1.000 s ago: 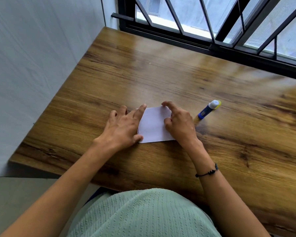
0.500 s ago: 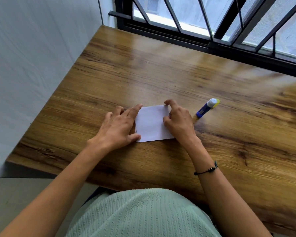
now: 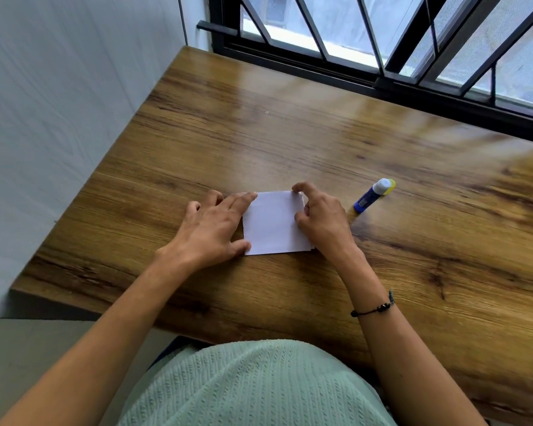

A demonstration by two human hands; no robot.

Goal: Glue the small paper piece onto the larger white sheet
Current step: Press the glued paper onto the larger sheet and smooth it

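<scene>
A white paper (image 3: 274,224) lies flat on the wooden table (image 3: 290,133) in front of me. I make out only one white piece; separate layers do not show. My left hand (image 3: 211,230) rests flat with fingers spread, index fingertip and thumb pressing on the paper's left edge. My right hand (image 3: 322,218) is curled at the right edge, index finger at the far right corner and thumb on the paper, pinching that edge. A blue glue stick (image 3: 373,195) with a white and yellow cap lies on its side to the right of my right hand, untouched.
A black window frame with slanted bars (image 3: 382,69) runs along the table's far edge. A pale wall (image 3: 59,118) borders the table's left side. My green-clad body (image 3: 259,385) is at the near edge. A black bracelet (image 3: 373,309) sits on my right wrist.
Both hands stay at the paper's sides. The paper has turned slightly and lies squarer to me; my left fingers reach a little further over its left edge.
</scene>
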